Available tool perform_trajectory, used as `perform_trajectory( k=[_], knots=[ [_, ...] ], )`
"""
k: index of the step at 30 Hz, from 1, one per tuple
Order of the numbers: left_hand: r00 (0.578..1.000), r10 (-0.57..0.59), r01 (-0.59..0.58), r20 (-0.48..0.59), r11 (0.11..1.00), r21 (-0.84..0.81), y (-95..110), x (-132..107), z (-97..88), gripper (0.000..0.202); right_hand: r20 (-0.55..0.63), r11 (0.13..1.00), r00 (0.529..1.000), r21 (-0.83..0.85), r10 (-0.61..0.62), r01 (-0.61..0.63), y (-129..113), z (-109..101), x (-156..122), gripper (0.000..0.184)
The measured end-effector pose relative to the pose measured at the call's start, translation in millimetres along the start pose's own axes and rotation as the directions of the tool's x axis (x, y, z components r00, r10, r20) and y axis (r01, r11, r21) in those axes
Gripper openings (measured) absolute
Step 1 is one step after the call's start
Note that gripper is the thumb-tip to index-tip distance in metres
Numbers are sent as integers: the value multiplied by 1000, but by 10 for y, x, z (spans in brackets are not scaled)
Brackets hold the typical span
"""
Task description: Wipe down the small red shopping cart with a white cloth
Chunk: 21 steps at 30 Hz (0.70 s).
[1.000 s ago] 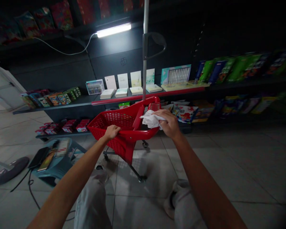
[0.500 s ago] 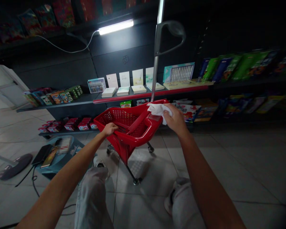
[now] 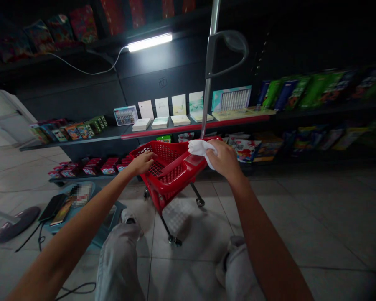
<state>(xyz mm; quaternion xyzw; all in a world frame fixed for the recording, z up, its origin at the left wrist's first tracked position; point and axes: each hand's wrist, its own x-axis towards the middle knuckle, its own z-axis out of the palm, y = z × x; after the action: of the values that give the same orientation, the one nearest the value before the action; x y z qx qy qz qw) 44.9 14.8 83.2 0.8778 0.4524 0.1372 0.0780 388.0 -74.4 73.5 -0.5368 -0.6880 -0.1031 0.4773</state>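
From where I stand, a blue stool [image 3: 69, 215] is at the far left, a few things lying on its seat. Next comes the person's left hand [image 3: 144, 162], its fingers loosely bent over the near-left rim of a red cart [image 3: 186, 179]; I can't tell whether they truly grip. The cart stands on the tiled floor [image 3: 316, 209] in front of a long shelf [image 3: 238, 121]. At its right-hand end a white cloth [image 3: 200, 148] lies against the handle, bunched in the closed fingers of the right hand [image 3: 224, 159]. The cart looks like stiff, smooth plastic, light for its size and likely to roll at a nudge, so the rim seems the place to steady it. The cloth should be soft, nearly weightless and hard to damage, best pinched in a wad. Counting across: one stool, one cart with at least three wheels showing, four upright booklets [image 3: 161, 107] with four low stacks [image 3: 159, 122] before them, one cloth, one metal pole [image 3: 207, 94].
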Motion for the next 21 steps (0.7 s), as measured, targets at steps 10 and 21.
perform_trajectory(
  k=[10, 21],
  knots=[
    [997, -64, 69, -36, 988, 136, 1688, -224, 112, 67, -2, 992, 993, 38, -119, 119, -121, 53, -132, 21],
    [1000, 3, 2, -19, 970, 242, 1570, -430, -33, 63, -21, 998, 998, 23, -51, 52, -84, 82, -202, 20]
  ],
)
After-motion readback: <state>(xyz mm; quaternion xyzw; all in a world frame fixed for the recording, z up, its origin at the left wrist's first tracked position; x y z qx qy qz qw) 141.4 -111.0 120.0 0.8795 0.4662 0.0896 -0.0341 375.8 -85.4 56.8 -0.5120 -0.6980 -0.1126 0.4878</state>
